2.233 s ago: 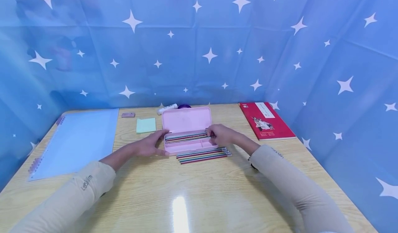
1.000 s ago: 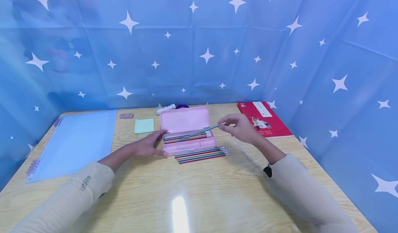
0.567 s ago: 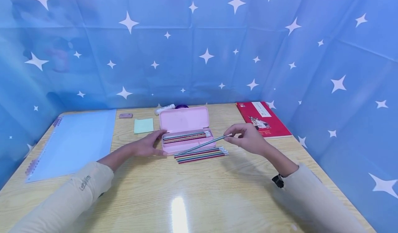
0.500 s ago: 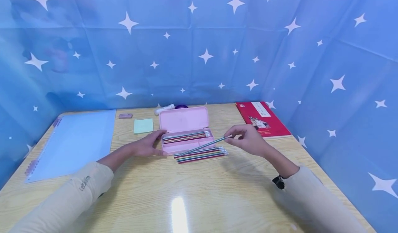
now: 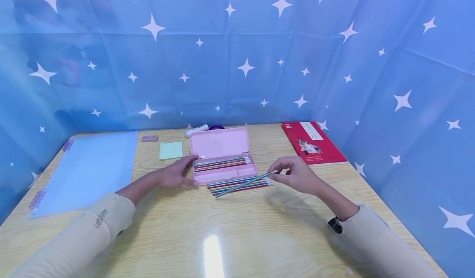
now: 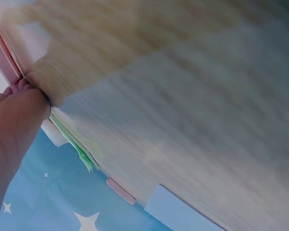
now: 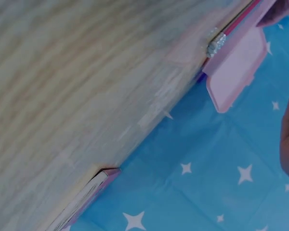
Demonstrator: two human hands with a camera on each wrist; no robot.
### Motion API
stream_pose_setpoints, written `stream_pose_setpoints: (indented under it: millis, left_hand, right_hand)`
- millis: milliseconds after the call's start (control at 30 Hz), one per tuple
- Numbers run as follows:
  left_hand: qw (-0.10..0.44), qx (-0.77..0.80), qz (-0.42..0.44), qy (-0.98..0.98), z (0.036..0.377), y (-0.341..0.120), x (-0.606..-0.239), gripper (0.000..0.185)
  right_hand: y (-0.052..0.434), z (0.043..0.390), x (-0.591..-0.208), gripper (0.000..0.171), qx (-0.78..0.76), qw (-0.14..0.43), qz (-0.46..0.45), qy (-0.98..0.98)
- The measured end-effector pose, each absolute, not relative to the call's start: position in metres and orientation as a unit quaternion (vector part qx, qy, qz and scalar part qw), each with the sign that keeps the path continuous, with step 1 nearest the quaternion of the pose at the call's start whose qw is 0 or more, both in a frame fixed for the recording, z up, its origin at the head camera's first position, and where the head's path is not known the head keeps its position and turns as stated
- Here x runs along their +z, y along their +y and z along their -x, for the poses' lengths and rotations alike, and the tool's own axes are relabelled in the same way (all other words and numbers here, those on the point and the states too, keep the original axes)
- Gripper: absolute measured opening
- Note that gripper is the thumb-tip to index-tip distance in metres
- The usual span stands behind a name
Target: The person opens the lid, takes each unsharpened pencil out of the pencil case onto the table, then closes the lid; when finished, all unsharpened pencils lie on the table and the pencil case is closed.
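In the head view a pink pencil case (image 5: 217, 178) lies open with its lid (image 5: 219, 142) raised at the back. Several pencils (image 5: 222, 164) lie in its rear compartment. My left hand (image 5: 174, 174) holds the case's left end, thumb at the front corner and fingers at the back one. My right hand (image 5: 297, 176) pinches a teal pencil (image 5: 245, 184) near its eraser end. That pencil slants across several striped pencils (image 5: 226, 183) lying in front of the case. Pencil eraser ends (image 7: 216, 44) and the lid show in the right wrist view; the right hand is mostly cut off there.
Green sticky notes (image 5: 171, 150) and a small eraser (image 5: 149, 138) lie left of the case. A spiral pad (image 5: 89, 166) lies farther left. Behind the lid are a white tube (image 5: 196, 130) and a purple round thing (image 5: 216, 127). A red book (image 5: 315, 146) lies at the right.
My right hand has drawn the teal pencil out of the case and brought it forward and down over the pencils in front. The left hand stays at the case.
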State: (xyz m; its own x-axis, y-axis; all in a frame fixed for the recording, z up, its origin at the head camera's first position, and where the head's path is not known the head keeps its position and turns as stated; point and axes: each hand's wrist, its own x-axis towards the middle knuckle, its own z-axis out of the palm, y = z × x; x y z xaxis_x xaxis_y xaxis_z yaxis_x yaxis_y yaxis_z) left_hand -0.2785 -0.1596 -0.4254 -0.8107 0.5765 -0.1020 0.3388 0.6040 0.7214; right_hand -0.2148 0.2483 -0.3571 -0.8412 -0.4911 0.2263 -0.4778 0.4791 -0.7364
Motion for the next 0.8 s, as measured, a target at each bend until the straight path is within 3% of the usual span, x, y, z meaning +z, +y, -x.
stream_pose_setpoints:
  millis: [267,567,800]
  left_hand:
    - [0.167,0.364,-0.258,0.879,0.278,-0.158,-0.424,0.105]
    - [0.168,0.37,-0.261,0.876,0.278,-0.159,-0.423,0.105]
    - [0.166,0.371,-0.265,0.874,0.276,-0.158,-0.422,0.106]
  right_hand:
    - [0.253,0.215,-0.363,0.009,-0.402,0.024,0.278,0.872]
    - [0.256,0.215,-0.366,0.018,-0.398,0.078,0.259,0.877]
    - [0.262,0.217,-0.374,0.011,-0.376,0.087,0.248,0.888]
